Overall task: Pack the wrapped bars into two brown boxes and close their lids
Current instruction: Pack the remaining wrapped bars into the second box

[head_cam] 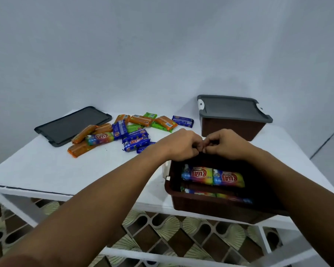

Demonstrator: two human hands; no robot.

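Forearms stretch over the open brown box, which holds rainbow-wrapped bars; left hand and right hand meet at its far rim, fingers curled, fingertips touching; whether they pinch anything I cannot tell; packing looks midway; loose bars lie left of the box on the worktop, the detached lid farther left, a lidded box behind; next probably calls for a reach left.

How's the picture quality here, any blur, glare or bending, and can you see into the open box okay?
Head view: light is soft and even, no glare; the wide lens bows the table edge; the open box is dark inside, though the bars in it show clearly; the left hand and right hand look slightly blurred where fingertips meet.
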